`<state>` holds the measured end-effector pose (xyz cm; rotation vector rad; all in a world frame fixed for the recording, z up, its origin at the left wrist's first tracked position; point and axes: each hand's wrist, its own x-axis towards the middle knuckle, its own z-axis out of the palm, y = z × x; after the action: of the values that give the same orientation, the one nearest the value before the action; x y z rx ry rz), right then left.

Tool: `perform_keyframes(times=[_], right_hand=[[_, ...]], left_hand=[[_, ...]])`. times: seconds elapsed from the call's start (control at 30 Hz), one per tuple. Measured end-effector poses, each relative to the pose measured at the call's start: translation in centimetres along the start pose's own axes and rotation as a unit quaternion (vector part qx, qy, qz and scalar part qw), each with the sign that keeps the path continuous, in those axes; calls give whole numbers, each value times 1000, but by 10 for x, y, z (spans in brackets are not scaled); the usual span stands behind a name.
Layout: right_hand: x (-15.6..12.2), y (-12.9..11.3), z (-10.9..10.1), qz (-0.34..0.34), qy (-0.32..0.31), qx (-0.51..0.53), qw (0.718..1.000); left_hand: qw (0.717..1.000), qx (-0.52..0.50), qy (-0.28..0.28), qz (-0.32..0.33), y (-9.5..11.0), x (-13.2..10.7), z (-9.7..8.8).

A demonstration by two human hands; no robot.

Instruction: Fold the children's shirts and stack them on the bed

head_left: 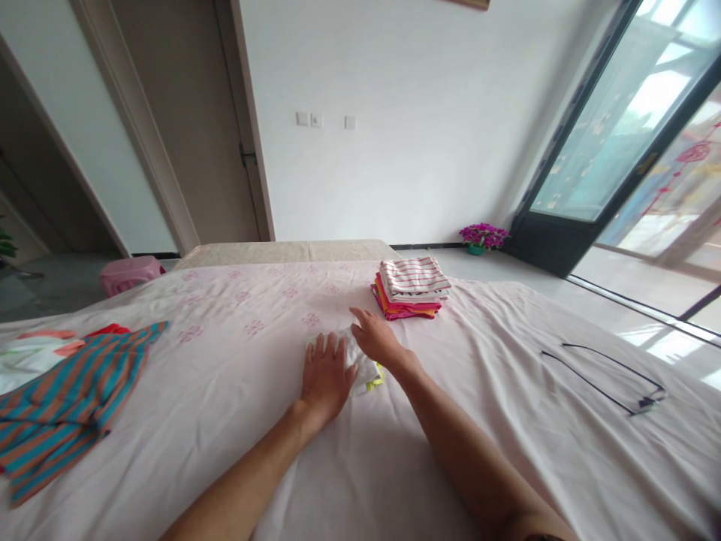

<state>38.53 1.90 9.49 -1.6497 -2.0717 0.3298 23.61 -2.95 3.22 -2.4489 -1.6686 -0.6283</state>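
Note:
A small folded white garment (365,370) with a yellow-green edge lies on the pale pink bedsheet (236,398), largely covered by my hands. My left hand (327,376) rests flat on its left side, fingers spread. Over its right upper side is my right hand (378,334), with the index finger stretched out to the left; the other fingers are partly hidden. Just beyond my right hand stands a stack of folded clothes (414,287), a red-and-white striped piece on top and red and orange ones below.
At the left lie a blue-and-brown striped garment (73,406) and a white-and-red piece (39,353). Eyeglasses (642,404) rest on the sheet at the right. Beyond the bed are a pink stool (131,275) and a pot of purple flowers (483,236).

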Motion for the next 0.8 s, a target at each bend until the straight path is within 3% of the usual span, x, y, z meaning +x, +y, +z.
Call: perform_keyframes(times=[0.13,0.3,0.43,0.57,0.67,0.8], right_hand=[[0,-1,35,-91,-14,-36,995],[-7,14,57,-31,-21,-71,997],[-10,17,57,-15,-16,-74,997],[-8,16,54,-20,-7,-84,996],[-7,12,48,-61,8,-97,993],[-3,0,37,-123,-12,-82,989]], left_hand=[[1000,-14,-11,8,-4,0,1],[996,-46,-8,73,-26,-8,6],[996,-48,-6,76,-65,-25,0],[1000,-11,19,-3,-129,-46,-10],[996,20,63,-57,-168,-59,-12],[995,40,64,-61,-176,-63,-15]])
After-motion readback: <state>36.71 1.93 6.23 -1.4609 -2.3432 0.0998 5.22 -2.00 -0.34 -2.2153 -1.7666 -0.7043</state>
